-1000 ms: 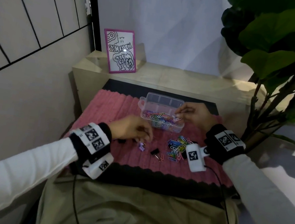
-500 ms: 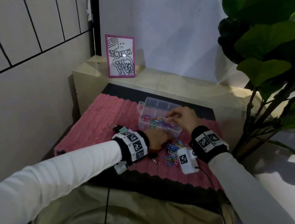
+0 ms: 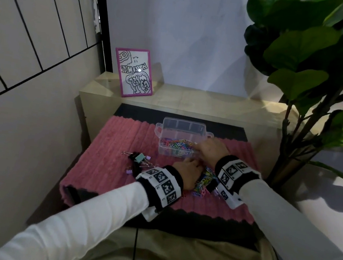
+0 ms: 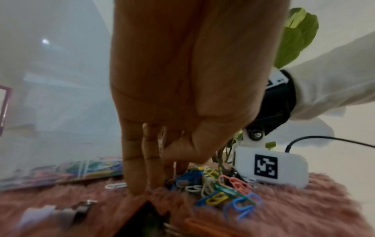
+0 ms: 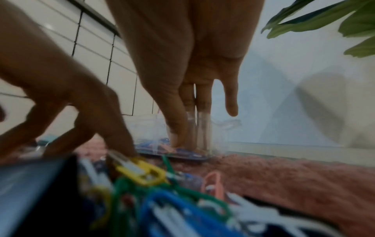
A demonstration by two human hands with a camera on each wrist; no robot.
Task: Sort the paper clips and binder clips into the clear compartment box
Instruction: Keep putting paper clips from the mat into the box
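Observation:
The clear compartment box (image 3: 181, 125) stands on the pink mat, its front compartment holding several coloured paper clips (image 3: 175, 144). My right hand (image 3: 198, 150) dips straight fingers (image 5: 204, 128) into that compartment's right end, touching the clips there. A loose pile of paper clips (image 3: 204, 181) (image 4: 215, 184) lies in front of the box. My left hand (image 3: 194, 166) (image 4: 162, 173) reaches down into the pile, its thumb and fingertips drawn together on clips. Binder clips (image 3: 140, 158), black and mint, lie to the left, and a purple one (image 3: 129, 171) nearer me.
The pink fluffy mat (image 3: 106, 164) lies on a dark surface. Behind it, a pale ledge (image 3: 192, 99) carries a pink picture frame (image 3: 133, 72). A large leafy plant (image 3: 308, 61) stands at the right, and a tiled wall is on the left.
My left hand moved right, from the binder clips to the paper clip pile. My right hand lowered from above the box into its front compartment.

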